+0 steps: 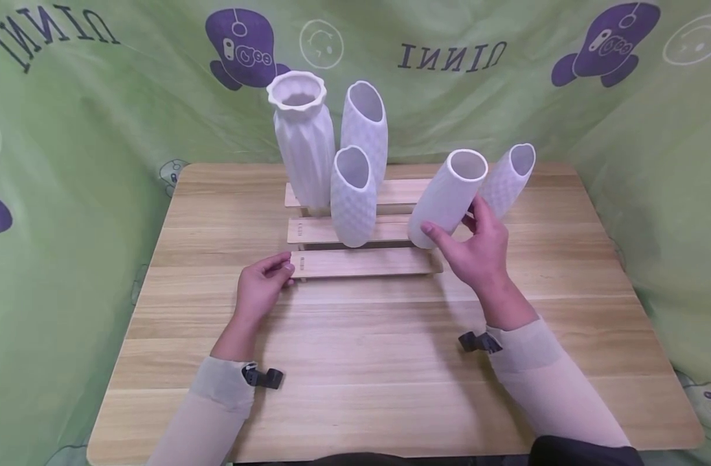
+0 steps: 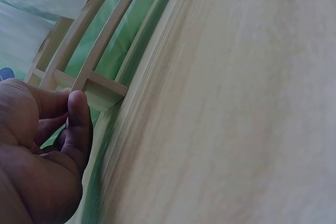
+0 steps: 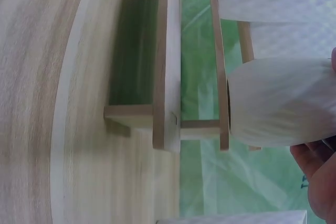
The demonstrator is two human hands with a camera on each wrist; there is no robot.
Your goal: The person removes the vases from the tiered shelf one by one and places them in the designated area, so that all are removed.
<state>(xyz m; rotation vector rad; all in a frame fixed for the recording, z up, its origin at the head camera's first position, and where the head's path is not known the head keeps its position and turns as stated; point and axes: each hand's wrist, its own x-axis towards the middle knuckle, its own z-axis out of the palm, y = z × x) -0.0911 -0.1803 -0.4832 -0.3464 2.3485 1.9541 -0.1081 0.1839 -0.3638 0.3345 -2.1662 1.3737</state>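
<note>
Well, white vase (image 1: 443,204) within right grip (image 1: 479,252).

We count five white vases (image 1: 353,207), one wooden rack (image 1: 311,230) with three top slats (image 1: 364,262), one wooden table (image 1: 367,388), one left hand (image 1: 262,285), one right hand (image 1: 480,252), two pale sleeves (image 1: 206,411) and two black wrist devices (image 1: 270,378).

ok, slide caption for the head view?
Left hand grips a slatted wooden stand while the right hand holds a white vase, four other vases nearby.

Green cloth (image 1: 128,136) hangs behind the wooden table (image 1: 361,369), purple figures (image 1: 239,48) printed at eleven and two o'clock (dark lettering (image 1: 451,57) at one).
</note>
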